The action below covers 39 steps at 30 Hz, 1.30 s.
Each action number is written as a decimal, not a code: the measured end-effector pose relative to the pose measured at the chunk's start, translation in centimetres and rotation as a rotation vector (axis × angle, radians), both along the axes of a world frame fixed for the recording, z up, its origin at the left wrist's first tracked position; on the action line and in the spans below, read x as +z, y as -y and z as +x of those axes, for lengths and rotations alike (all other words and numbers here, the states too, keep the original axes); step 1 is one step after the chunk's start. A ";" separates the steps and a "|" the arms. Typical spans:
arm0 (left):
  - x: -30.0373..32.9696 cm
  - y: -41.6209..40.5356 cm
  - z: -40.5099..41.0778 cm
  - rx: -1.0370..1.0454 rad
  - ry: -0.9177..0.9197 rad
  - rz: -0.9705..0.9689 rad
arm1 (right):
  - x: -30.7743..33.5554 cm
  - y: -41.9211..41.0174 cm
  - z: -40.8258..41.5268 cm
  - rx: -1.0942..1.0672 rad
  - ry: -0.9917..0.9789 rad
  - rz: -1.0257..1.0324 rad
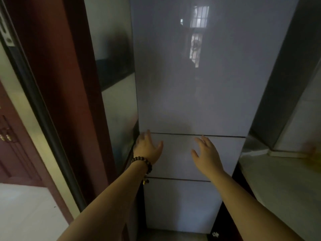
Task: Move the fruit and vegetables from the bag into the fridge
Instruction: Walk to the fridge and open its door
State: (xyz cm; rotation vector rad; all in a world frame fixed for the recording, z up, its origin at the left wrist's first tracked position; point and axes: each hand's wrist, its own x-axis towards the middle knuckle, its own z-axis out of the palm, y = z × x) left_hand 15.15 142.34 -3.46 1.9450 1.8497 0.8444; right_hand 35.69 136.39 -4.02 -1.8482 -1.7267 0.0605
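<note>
A tall grey fridge [191, 84] is seen straight ahead, with all three door panels closed; two dark seams divide the upper door from the middle drawer and the middle drawer from the lower one. The left hand [147, 146] is raised at the fridge's left edge, just at the upper seam, with fingers spread and nothing held; a beaded bracelet [141, 162] is worn at its wrist. The right hand [206, 153] is held in front of the middle drawer, just below the same seam, fingers spread wide and nothing gripped. Whether either hand touches the panel cannot be told. The fridge is hemmed in closely: a dark red door frame [69, 84] stands to its left and a pale countertop [278, 180] abuts its right side. No bag, fruit or vegetables are shown clearly.
</note>
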 end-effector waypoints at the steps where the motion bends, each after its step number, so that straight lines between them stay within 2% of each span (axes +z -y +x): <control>1: -0.1 -1.6 0.0 0.007 0.020 0.005 | -0.3 -1.1 0.3 0.000 -0.004 -0.007; 9: 0.1 -12.3 1.1 0.125 0.139 0.044 | -1.8 -9.5 2.5 0.040 -0.004 -0.005; 14: 1.5 -17.1 2.2 0.278 0.316 0.157 | -2.6 -12.7 3.7 0.058 -0.003 0.016; 18: 1.3 -19.5 1.1 0.192 0.579 0.161 | -2.8 -13.6 4.1 0.054 -0.012 -0.012; 19: 1.2 -19.7 0.8 0.178 0.594 0.150 | -2.8 -13.7 4.2 0.052 -0.018 -0.010; 23: 1.4 -18.8 -0.2 0.155 0.545 0.112 | -2.6 -13.1 4.2 0.025 -0.014 -0.026; 28: 1.2 -13.5 -0.3 0.189 0.566 0.189 | -1.8 -10.5 3.1 0.008 -0.001 -0.022; 39: 0.5 1.2 -1.2 0.159 0.233 0.215 | -2.6 3.3 1.6 -0.070 -0.046 -0.032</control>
